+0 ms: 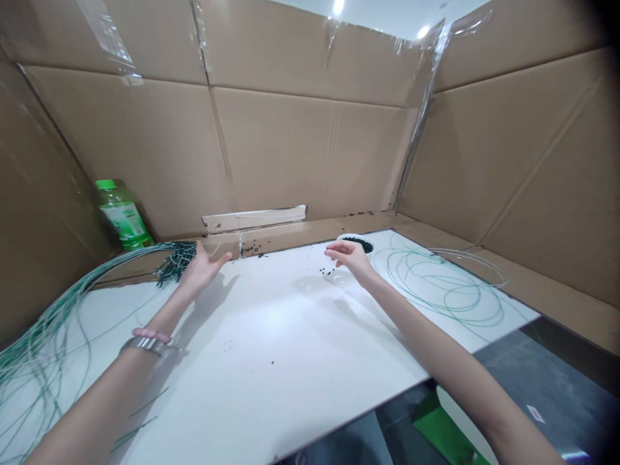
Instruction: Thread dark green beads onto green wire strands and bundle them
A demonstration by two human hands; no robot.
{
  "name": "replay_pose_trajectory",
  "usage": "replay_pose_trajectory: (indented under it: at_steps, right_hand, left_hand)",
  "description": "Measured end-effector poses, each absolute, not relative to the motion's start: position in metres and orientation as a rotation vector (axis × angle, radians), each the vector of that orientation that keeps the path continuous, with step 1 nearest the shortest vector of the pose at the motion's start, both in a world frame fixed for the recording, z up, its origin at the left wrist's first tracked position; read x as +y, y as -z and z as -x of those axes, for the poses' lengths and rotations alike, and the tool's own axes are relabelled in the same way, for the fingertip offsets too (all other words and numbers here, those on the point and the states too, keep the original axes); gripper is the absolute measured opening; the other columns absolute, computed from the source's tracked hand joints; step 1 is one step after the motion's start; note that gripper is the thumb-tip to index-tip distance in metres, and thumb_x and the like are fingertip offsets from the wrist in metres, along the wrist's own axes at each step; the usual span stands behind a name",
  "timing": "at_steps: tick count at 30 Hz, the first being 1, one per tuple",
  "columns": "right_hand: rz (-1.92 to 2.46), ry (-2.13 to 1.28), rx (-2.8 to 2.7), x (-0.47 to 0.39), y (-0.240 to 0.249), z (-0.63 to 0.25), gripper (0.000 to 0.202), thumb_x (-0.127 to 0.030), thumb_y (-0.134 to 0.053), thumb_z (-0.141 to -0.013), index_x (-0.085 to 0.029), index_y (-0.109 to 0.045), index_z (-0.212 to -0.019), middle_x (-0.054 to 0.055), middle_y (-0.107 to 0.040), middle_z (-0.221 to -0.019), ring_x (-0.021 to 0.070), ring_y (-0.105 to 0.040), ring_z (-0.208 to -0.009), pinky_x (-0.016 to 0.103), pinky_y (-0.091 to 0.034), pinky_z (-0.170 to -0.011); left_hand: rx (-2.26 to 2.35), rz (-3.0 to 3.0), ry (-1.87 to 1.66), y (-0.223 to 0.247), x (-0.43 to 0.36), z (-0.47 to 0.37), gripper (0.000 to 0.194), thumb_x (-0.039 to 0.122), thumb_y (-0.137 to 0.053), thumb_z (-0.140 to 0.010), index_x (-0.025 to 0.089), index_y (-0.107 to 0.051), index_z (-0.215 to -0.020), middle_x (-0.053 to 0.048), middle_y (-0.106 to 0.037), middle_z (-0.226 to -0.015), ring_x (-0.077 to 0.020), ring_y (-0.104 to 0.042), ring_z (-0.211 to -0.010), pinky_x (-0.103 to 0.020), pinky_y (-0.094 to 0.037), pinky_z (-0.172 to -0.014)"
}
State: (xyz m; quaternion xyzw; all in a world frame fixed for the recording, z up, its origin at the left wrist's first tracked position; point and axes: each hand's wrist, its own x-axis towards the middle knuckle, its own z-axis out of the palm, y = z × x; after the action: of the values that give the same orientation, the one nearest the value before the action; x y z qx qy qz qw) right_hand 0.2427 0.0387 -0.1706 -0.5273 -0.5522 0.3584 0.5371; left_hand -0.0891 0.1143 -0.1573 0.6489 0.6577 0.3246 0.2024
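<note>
- Head view: the left hand is at the far left of the white desk, palm loose and thumb spread away from the fingers, unclasped; its fingers are at the edge of a bundle of dark-ended green strands, and whether they touch it is hard to tell.
- The bundle's dark ends lie at the far left, and its long green lengths sweep round to the near left, past the desk's edge.
- The right hand is farther right, over the far part of the desk, its fingers bent and the thumb drawn towards them; whether anything is pinched there cannot be told.
- Just behind the right hand is a white bowl with small black pieces in it; a few loose black bits lie on the desk just below the fingers.
- To the right of the bowl, thin green strands lie in loose coils.
- At the near left, short dark green strands lie beside the left forearm, which wears a pink band and a silver band.
- A green-capped bottle leans at the far left by the cardboard wall.
</note>
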Motion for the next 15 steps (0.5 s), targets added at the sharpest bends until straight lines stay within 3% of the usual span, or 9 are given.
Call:
replay_pose_trajectory:
  at_steps: [2, 4, 5, 7, 9, 11, 15]
  right_hand:
    - [1.294, -0.813, -1.338, 0.043, 0.172, -0.252, 0.016, -0.027, -0.059, -0.089, -0.012, -0.061, -0.092, 0.002, -0.063, -0.087, 0.0105, -0.061, -0.073, 0.026, -0.053, -0.064]
    - [1.342, -0.785, -1.362, 0.048, 0.175, -0.261, 0.016, -0.028, -0.058, -0.089, -0.012, -0.061, -0.093, 0.002, -0.063, -0.088, 0.0110, -0.061, -0.074, 0.027, -0.053, -0.066]
    - [1.368, -0.776, -1.375, 0.051, 0.178, -0.264, 0.017, -0.028, -0.058, -0.089, -0.012, -0.061, -0.094, 0.002, -0.063, -0.088, 0.0112, -0.061, -0.074, 0.027, -0.054, -0.066]
    - [1.419, -0.765, -1.402, 0.055, 0.184, -0.269, 0.019, -0.029, -0.058, -0.089, -0.012, -0.061, -0.096, 0.003, -0.063, -0.090, 0.0116, -0.062, -0.075, 0.029, -0.054, -0.068]
    - [1.467, -0.756, -1.431, 0.059, 0.190, -0.271, 0.021, -0.030, -0.057, -0.090, -0.012, -0.060, -0.100, 0.004, -0.063, -0.094, 0.0126, -0.062, -0.078, 0.030, -0.054, -0.070]
    - [1.512, -0.737, -1.455, 0.062, 0.197, -0.271, 0.023, -0.031, -0.056, -0.090, -0.013, -0.059, -0.104, 0.005, -0.063, -0.098, 0.0138, -0.062, -0.082, 0.032, -0.054, -0.073]
    - [1.581, -0.670, -1.507, 0.065, 0.206, -0.273, 0.025, -0.032, -0.056, -0.090, -0.014, -0.059, -0.107, 0.006, -0.062, -0.104, 0.0155, -0.062, -0.088, 0.035, -0.054, -0.077]
  left_hand:
    - [1.996, -1.974, -0.777, 0.148, 0.112, 0.098, 0.107, 0.053, -0.058, -0.075, 0.002, 0.002, -0.148, -0.030, -0.061, -0.111, -0.0468, -0.057, -0.102, -0.049, -0.043, -0.077]
    - [2.131, -2.164, -0.588, 0.140, 0.107, 0.100, 0.098, 0.051, -0.049, -0.081, 0.004, 0.006, -0.148, -0.029, -0.061, -0.113, -0.0489, -0.058, -0.101, -0.052, -0.043, -0.076]
    - [2.167, -2.241, -0.499, 0.136, 0.104, 0.099, 0.090, 0.050, -0.043, -0.084, 0.005, 0.001, -0.148, -0.028, -0.063, -0.112, -0.0475, -0.059, -0.099, -0.050, -0.044, -0.075]
    - [2.159, -2.315, -0.415, 0.130, 0.100, 0.095, 0.069, 0.047, -0.036, -0.086, 0.010, -0.028, -0.144, -0.023, -0.065, -0.109, -0.0437, -0.060, -0.100, -0.045, -0.045, -0.073]
    - [2.090, -2.366, -0.405, 0.126, 0.096, 0.087, 0.050, 0.045, -0.033, -0.087, 0.016, -0.056, -0.121, -0.018, -0.067, -0.109, -0.0400, -0.060, -0.103, -0.039, -0.044, -0.071]
    - [1.990, -2.445, -0.397, 0.124, 0.088, 0.075, 0.041, 0.043, -0.034, -0.087, 0.020, -0.065, -0.101, -0.014, -0.068, -0.105, -0.0358, -0.061, -0.101, -0.034, -0.042, -0.068]
    - [1.664, -2.639, -0.307, 0.135, 0.060, 0.038, 0.035, 0.039, -0.037, -0.087, 0.020, -0.064, -0.079, -0.009, -0.070, -0.084, -0.0263, -0.063, -0.084, -0.028, -0.035, -0.062]
